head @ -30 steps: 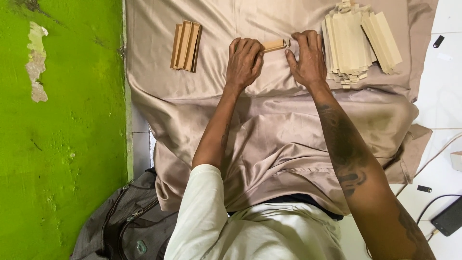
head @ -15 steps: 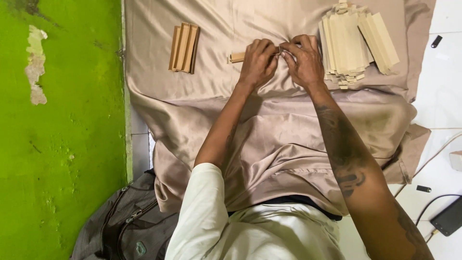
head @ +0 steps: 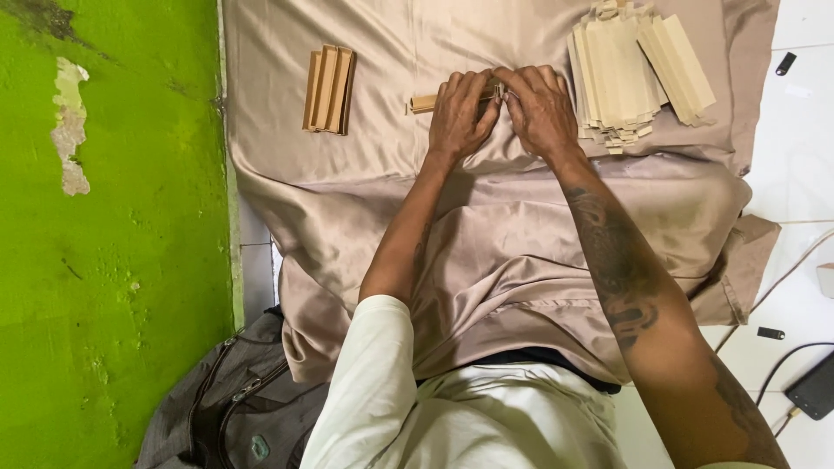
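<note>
**Beige cloth, folded card strip pinched between two hands**

Satin-like beige cloth [head: 521, 252] covers most of the view, draped over the person's lap and spread flat toward twelve o'clock. Bright green wall [head: 104, 260] fills the nine o'clock side, with a grey bag [head: 234, 408] at seven o'clock. A stack of flat tan card strips [head: 625, 74] lies on the cloth at one o'clock, just beside the right hand. Three folded card pieces [head: 327, 89] lie side by side at eleven o'clock, well apart from the hands.

Near twelve o'clock the left hand [head: 459, 117] and right hand [head: 540, 108] meet knuckle to knuckle. Both are curled nearly closed, fingertips pressed together on a single card strip [head: 424, 102]. Its free end sticks out past the left hand toward nine o'clock, resting on the cloth; the rest is hidden under the fingers. A dark phone [head: 815, 386] with a cable lies on the white floor at four o'clock.
</note>
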